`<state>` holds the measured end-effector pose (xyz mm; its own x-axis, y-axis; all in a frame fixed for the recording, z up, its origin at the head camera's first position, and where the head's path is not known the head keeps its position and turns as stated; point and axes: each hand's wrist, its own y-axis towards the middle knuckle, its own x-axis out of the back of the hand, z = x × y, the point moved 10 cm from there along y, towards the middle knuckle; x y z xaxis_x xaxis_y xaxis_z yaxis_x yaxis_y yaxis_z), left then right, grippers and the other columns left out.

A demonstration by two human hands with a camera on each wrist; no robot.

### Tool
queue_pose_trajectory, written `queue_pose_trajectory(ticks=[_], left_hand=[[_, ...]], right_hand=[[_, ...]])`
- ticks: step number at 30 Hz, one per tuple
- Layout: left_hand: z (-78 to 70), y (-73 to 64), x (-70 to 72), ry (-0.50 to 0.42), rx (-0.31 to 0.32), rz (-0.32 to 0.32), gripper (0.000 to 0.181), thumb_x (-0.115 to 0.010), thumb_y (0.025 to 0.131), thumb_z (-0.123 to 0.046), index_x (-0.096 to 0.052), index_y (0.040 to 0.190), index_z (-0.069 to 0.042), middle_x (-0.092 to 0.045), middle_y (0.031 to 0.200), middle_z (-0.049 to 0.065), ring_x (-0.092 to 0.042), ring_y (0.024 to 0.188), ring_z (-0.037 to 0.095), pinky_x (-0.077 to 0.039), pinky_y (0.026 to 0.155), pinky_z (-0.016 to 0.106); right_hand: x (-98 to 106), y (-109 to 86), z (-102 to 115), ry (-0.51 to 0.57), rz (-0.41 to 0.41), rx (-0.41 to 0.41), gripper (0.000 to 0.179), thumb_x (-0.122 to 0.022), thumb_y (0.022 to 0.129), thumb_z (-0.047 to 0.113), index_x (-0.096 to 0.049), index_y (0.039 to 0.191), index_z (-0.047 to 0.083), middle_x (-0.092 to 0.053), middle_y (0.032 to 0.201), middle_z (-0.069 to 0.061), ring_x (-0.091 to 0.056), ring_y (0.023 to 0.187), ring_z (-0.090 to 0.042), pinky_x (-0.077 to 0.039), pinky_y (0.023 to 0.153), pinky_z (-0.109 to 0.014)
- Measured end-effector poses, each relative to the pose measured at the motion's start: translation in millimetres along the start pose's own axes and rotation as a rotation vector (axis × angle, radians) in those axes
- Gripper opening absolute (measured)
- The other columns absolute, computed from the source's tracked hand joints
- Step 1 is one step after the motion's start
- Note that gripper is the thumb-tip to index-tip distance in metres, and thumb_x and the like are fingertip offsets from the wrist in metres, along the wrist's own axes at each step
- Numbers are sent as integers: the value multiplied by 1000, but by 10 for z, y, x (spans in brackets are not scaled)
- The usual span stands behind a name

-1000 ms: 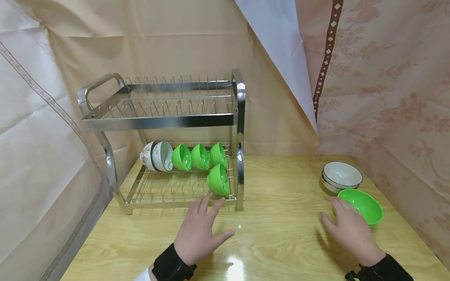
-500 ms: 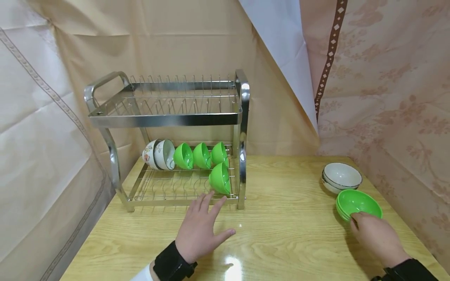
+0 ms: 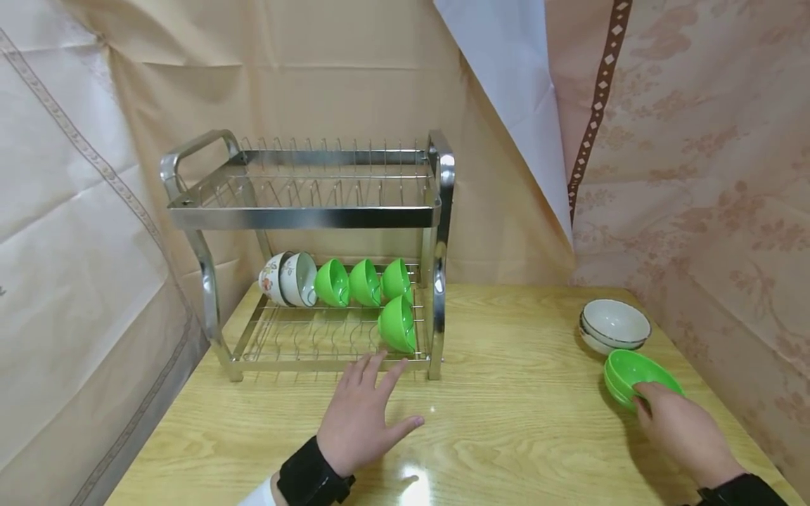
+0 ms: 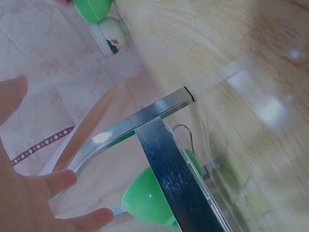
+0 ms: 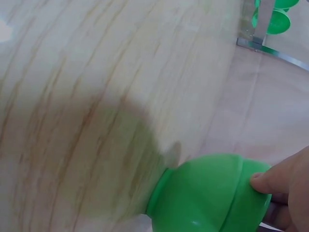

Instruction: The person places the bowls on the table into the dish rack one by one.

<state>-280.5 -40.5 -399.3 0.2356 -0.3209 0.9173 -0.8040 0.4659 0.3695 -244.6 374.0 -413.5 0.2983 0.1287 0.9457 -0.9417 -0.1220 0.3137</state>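
My right hand (image 3: 686, 436) pinches the near rim of a green bowl (image 3: 633, 367), the upper of a nested stack on the table's right side. In the right wrist view the thumb (image 5: 277, 178) presses on the outer wall of the green bowl (image 5: 198, 193), with the fingers over the rim on the inside. My left hand (image 3: 361, 425) is spread with straight fingers, holding nothing, just in front of the steel dish rack (image 3: 304, 218). Nearest to it, a green bowl (image 3: 396, 325) stands on edge at the front right of the lower tier.
Stacked white bowls (image 3: 615, 320) stand right behind the green stack. On the lower tier's back row are a row of green bowls (image 3: 364, 283) and white floral bowls (image 3: 299, 280), all on edge. Fabric drapes (image 3: 709, 176) line the wooden table (image 3: 519, 393).
My right hand has moved from the stack's left side to its near rim and taken hold of the green bowl, which now tilts slightly. The left hand has stayed in place.
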Motion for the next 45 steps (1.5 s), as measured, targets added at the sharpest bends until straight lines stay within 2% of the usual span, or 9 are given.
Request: queue_pose_trajectory(ticks=[8,10,14,15,17,23,27,35,45], left_hand=[[27,5,-15,-61,34,27,74,-49,90,-66,-42,146,-18,-41,144,19,-34,129,34,-34,106,54],[26,15,-8,-92,42,27,73,-47,91,-66,-42,146,-18,-42,143,18,-37,128,33,-38,104,53],[11,46,-25,-231,73,48,75,-41,92,-68,-42,146,-16,-44,143,16,-41,125,30,-45,97,52],[8,52,-49,-302,91,68,75,-40,93,-68,-41,146,-15,-44,143,15,-43,124,28,-47,95,51],[0,48,-111,-499,135,122,72,-40,95,-65,-38,147,-15,-44,143,13,-45,121,28,-49,93,50],[-183,28,-323,-1281,264,291,55,-43,104,-36,-30,148,-6,-38,143,25,-49,116,35,-51,92,49],[-338,13,-390,-1537,328,364,56,-40,105,-34,-27,148,1,-37,141,31,-52,113,39,-51,91,50],[-543,-97,-441,-1771,317,513,61,-34,105,-41,-26,148,1,-54,127,22,-56,109,34,-49,93,51],[-450,-156,-425,-1839,326,551,58,-43,103,-31,-30,145,7,-58,124,15,-53,113,35,-48,95,47]], right_hand=[[283,-37,239,16,-182,52,22,-70,75,-2,-63,95,-9,-66,85,-22,-62,76,-38,-52,58,-55],[406,-38,437,21,-256,114,20,-62,88,12,-62,94,-7,-66,83,-19,-63,73,-35,-53,57,-53],[594,-56,945,43,-381,280,54,-32,104,40,-63,89,-2,-66,78,-9,-62,70,-26,-53,57,-45],[615,-60,1079,56,-393,320,63,-22,105,44,-63,89,0,-66,78,-7,-61,71,-24,-52,59,-42],[638,-67,1353,82,-404,396,60,-21,106,41,-63,88,3,-65,80,-2,-60,73,-20,-50,64,-38],[600,-130,2089,194,-394,627,49,-24,107,27,-64,91,6,-62,85,3,-57,80,-16,-46,74,-31],[570,-190,2450,259,-423,749,46,-24,107,21,-66,92,9,-62,87,6,-56,82,-13,-48,74,-30],[416,-305,2806,299,-362,937,37,-30,104,13,-67,98,10,-63,92,5,-56,88,-14,-49,76,-29],[347,-315,2829,303,-333,946,45,-22,107,18,-67,99,13,-62,96,5,-57,96,-16,-51,82,-35]])
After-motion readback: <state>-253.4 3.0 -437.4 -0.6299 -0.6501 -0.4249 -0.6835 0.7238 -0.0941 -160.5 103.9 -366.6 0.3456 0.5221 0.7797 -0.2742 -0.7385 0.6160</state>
